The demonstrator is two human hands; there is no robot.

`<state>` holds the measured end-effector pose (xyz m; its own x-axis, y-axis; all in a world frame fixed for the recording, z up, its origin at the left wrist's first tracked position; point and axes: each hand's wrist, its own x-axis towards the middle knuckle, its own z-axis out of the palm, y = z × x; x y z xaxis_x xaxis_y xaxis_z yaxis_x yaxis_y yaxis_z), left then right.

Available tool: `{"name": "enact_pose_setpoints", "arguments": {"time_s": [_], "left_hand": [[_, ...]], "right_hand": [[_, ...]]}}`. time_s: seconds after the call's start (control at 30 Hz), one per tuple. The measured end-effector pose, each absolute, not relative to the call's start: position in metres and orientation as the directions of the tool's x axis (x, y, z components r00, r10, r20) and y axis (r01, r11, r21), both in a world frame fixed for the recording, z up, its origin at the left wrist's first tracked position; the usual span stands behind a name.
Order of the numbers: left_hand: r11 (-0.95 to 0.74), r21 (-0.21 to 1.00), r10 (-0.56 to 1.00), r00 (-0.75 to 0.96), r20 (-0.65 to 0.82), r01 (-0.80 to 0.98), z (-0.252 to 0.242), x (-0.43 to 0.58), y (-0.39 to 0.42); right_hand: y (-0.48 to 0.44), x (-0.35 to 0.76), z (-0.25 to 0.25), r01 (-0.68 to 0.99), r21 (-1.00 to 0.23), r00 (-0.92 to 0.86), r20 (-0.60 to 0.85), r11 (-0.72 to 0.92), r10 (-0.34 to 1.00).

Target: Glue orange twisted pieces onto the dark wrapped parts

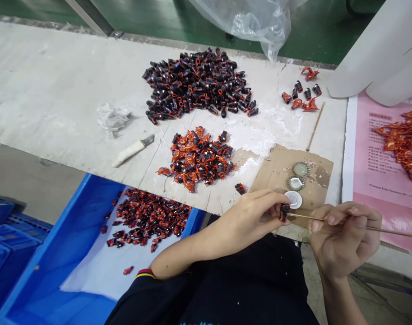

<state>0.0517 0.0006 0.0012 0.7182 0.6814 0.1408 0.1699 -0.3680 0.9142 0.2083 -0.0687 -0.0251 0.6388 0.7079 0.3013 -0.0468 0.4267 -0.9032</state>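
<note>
Between its thumb and fingertips, my left hand pinches a small black and orange part. My right hand is closed on a thin wooden stick, whose left tip reaches the part. Just above my left fingertips is a white round disc at the lower edge of the brown cardboard. Two bottle caps lie on that cardboard, one holding clear liquid. Left of my left hand sits a pile of joined orange and black parts.
Behind is a large pile of black parts. A knife and crumpled tissue lie left. Below, a blue bin holds more parts. Another stick and orange parts on a pink sheet are right.
</note>
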Motion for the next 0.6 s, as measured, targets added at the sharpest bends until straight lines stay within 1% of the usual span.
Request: {"name": "enact_pose_setpoints", "arguments": {"time_s": [0.2,0.33,0.47,0.6], "left_hand": [[-0.356,0.919,0.688,0.713,0.137,0.167,0.0005,0.0523,0.0020],[-0.348,0.923,0.693,0.707,0.137,0.162,-0.0002,0.0527,0.0018],[-0.323,0.929,0.699,0.708,0.104,0.183,-0.0001,0.0526,0.0007],[-0.291,0.937,0.704,0.706,0.074,0.191,0.0000,0.0522,0.0006]], "right_hand": [[-0.0709,0.2080,-0.0241,-0.099,-0.925,0.624,0.229,0.367,0.747],[-0.0705,0.2073,-0.0243,-0.111,-0.924,0.614,0.225,0.365,0.757],[-0.0698,0.2068,-0.0245,-0.127,-0.924,0.626,0.208,0.361,0.751],[-0.0712,0.2069,-0.0244,-0.157,-0.927,0.596,0.186,0.340,0.781]]}}
